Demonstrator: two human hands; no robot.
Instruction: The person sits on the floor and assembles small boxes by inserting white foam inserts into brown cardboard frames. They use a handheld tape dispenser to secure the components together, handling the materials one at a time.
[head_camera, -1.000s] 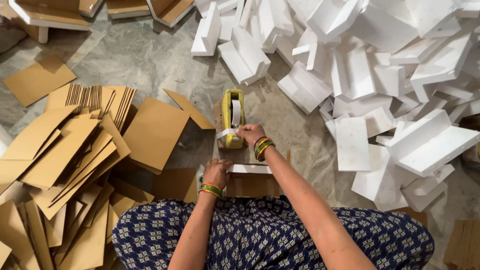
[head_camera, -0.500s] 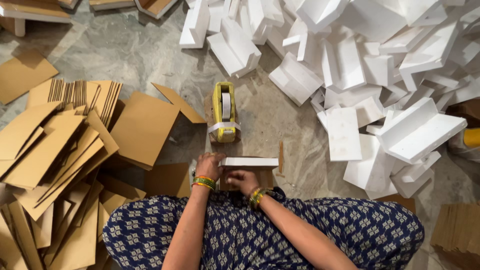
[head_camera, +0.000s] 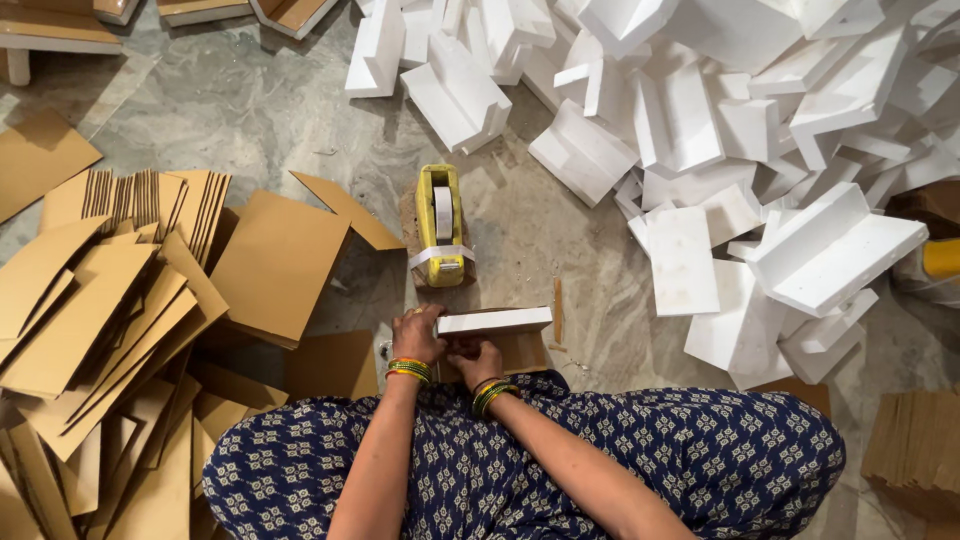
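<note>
I sit on the floor with a small white foam block (head_camera: 495, 320) wrapped in brown cardboard in front of my knees. My left hand (head_camera: 418, 335) grips its left end. My right hand (head_camera: 478, 355) presses against its near side, fingers curled on the cardboard. A yellow tape dispenser (head_camera: 440, 225) with a white tape roll stands just beyond the block, a strip of tape hanging across its front.
A heap of cut brown cardboard sheets (head_camera: 110, 300) lies at my left. A large pile of white foam pieces (head_camera: 740, 130) fills the upper right. More stacked cardboard (head_camera: 915, 440) sits at the right edge. Grey stone floor (head_camera: 250, 110) shows between.
My right hand has left the tape dispenser and come back to the block. Both hands now hold the foam block close to my lap.
</note>
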